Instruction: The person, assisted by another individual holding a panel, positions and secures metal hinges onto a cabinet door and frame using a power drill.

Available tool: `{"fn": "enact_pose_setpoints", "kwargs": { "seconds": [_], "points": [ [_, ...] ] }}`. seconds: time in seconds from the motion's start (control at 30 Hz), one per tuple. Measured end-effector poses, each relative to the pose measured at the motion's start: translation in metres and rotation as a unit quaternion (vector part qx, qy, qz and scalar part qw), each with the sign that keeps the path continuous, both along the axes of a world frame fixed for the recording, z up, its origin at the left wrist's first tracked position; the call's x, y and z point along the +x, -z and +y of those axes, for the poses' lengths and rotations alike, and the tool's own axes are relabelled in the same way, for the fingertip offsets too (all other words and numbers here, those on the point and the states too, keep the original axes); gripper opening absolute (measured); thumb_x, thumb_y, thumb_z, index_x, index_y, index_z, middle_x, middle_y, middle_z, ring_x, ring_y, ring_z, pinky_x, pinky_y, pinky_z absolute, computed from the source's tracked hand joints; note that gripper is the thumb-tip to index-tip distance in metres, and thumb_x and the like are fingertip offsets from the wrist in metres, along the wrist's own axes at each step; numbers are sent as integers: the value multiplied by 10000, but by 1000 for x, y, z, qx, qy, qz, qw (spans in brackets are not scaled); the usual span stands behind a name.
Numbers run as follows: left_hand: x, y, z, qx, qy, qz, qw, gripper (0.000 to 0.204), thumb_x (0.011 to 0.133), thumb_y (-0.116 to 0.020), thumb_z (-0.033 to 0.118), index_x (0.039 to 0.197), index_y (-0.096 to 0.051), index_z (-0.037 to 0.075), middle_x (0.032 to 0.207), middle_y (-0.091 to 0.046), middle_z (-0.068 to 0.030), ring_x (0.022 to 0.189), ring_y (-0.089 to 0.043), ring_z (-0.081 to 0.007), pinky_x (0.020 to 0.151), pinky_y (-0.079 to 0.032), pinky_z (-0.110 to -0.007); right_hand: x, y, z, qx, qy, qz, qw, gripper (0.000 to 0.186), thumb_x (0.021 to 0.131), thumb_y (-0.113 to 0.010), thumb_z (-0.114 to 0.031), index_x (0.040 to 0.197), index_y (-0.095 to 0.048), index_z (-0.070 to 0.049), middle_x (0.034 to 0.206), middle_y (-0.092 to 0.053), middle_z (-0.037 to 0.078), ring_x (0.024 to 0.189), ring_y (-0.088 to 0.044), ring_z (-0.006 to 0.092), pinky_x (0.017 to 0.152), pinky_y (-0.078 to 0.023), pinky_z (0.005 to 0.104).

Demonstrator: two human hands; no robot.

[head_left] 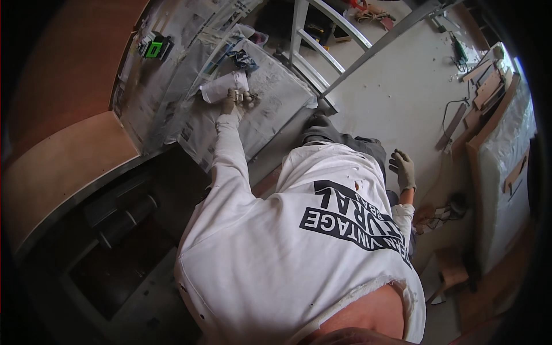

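My left hand (236, 102), in a light work glove, reaches over a low surface covered with stained sheeting (276, 92). Its fingers are curled against the near edge of a white, roll-shaped thing (223, 87), which looks like paper or cloth. Just beyond lies a crumpled dark-and-white wad (242, 60). On the other side, my right hand (403, 168), also gloved, hangs low beside my leg. Its fingers are apart and it holds nothing.
A metal ladder (329, 49) stands ahead on the pale floor. At far left lies a green and black tool (154, 49) beyond a curved wooden counter (75, 167). Wood offcuts (487, 89), a green corded tool (458, 53) and a plastic-wrapped slab (501, 155) are on the right.
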State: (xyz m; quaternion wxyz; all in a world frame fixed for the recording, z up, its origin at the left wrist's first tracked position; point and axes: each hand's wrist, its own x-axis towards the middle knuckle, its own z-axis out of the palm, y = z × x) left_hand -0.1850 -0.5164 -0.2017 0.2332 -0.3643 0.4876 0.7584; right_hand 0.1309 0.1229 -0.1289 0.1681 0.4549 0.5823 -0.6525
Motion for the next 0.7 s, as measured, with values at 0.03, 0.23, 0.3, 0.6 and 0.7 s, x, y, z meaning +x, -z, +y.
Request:
{"fn": "enact_pose_setpoints", "kwargs": {
  "seconds": [0.03, 0.23, 0.3, 0.6, 0.7],
  "points": [
    [-8, -15, 7, 67, 23, -13, 997, 676, 954, -513, 706, 1204, -649, 93, 962, -701, -90, 766, -661, -253, 754, -575, -509, 4, 2, -5, -20, 24, -6, 999, 433, 985, -676, -277, 1341, -637, -33, 1107, -711, 63, 900, -702, 158, 760, -582, 313],
    [-34, -62, 171, 237, 258, -36, 936, 826, 906, -487, 779, 1244, -662, 46, 928, -709, -128, 716, -661, -268, 692, -574, -461, -32, -12, 6, -62, 40, 72, 995, 384, 993, -662, -220, 1316, -647, -13, 985, -705, 41, 820, -671, 124, 720, -552, 269],
    [-39, -67, 263, 249, 366, -10, 897, 854, 905, -475, 788, 1236, -669, 25, 908, -711, -132, 675, -651, -262, 662, -567, -429, -59, -38, 22, -39, 56, 105, 992, 387, 992, -669, -218, 1304, -653, 11, 964, -698, 41, 806, -647, 109, 718, -541, 262],
    [61, -70, 669, 73, 761, 103, 637, 526, 982, -636, 562, 970, -766, 52, 779, -759, -95, 530, -648, -156, 471, -512, -310, -66, -105, 168, 34, -86, 308, 947, 328, 1014, -664, -235, 1225, -630, 13, 1098, -711, 99, 984, -644, 159, 883, -532, 335],
    [100, -148, 781, -25, 824, 75, 561, 698, 869, -620, 777, 850, -760, 94, 660, -681, -28, 492, -578, -124, 434, -448, -282, -30, -110, 224, 75, 45, 210, 974, 286, 993, -662, -192, 1200, -652, 5, 1010, -709, 70, 914, -637, 123, 817, -532, 297]
  ]
}}
